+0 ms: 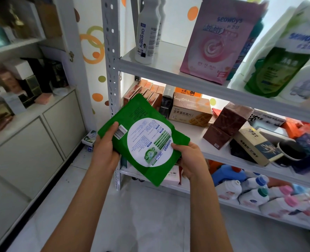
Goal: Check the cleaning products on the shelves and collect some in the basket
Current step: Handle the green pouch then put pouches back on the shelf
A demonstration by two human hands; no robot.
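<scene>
- The green pouch [144, 140] is held up in front of the white metal shelving [168, 70], level with its middle shelf, tilted with its printed back toward the camera
- It is a flat, glossy green bag with a large white oval panel carrying fine print, a "seaways" logo and green bars; a barcode sits near its left edge
- The left hand [105, 148] grips the pouch's left edge, thumb lying beside the barcode
- The right hand [190, 159] holds the lower right edge, thumb pressed on the white oval
- On the upper shelf stand a white "Oil enemy" bottle [146, 33] and a pink pouch [217, 44]
</scene>
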